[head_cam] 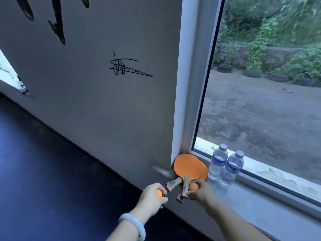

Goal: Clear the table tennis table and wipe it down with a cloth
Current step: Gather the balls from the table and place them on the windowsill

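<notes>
Orange-faced table tennis paddles (190,166) with wooden handles lie stacked on the windowsill (257,206), in the corner by the wall, handles sticking out over the sill's edge. My left hand (152,197) is closed around an orange ball (159,193) just left of the handles. My right hand (202,191) holds a second orange ball (193,187) right beside the paddle handles, touching or nearly touching them. The table tennis table and a cloth are out of view.
Two clear water bottles (225,165) with blue labels stand on the sill right of the paddles. A big window (269,93) looks onto a dirt yard. A white wall (95,101) with a black signature is on the left, above a dark floor (43,171).
</notes>
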`<state>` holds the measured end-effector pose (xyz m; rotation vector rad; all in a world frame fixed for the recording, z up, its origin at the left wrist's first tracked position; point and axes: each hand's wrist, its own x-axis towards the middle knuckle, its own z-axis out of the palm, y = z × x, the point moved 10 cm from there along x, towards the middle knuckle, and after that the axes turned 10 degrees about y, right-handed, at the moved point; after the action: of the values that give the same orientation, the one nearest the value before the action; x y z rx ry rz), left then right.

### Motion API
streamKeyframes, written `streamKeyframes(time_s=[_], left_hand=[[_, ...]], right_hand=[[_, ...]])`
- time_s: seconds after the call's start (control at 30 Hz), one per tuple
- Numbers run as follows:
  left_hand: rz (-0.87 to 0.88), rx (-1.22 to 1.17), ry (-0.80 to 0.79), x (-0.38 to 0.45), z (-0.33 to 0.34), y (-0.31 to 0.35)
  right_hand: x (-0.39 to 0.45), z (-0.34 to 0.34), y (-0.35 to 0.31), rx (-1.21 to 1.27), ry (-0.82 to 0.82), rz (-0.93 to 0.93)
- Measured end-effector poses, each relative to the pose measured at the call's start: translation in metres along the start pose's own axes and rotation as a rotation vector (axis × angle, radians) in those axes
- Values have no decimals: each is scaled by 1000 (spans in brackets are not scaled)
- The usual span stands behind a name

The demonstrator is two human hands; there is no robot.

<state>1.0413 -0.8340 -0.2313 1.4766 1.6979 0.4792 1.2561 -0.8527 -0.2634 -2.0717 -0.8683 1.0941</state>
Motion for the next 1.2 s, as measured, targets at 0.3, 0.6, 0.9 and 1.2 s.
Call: streamKeyframes(time_s=[0.3, 0.6, 0.9, 1.2], left_hand=[[-79, 4, 73, 101, 15, 32], [-128, 48, -48, 159, 68, 22], [-146, 93, -68, 207, 101, 18], [-88, 77, -165, 208, 116, 25]], right_hand=[[145, 26, -56, 23, -101, 41], [215, 46, -37, 44, -124, 151], [254, 69, -35, -39, -255, 160], [261, 63, -17, -24, -207, 182]])
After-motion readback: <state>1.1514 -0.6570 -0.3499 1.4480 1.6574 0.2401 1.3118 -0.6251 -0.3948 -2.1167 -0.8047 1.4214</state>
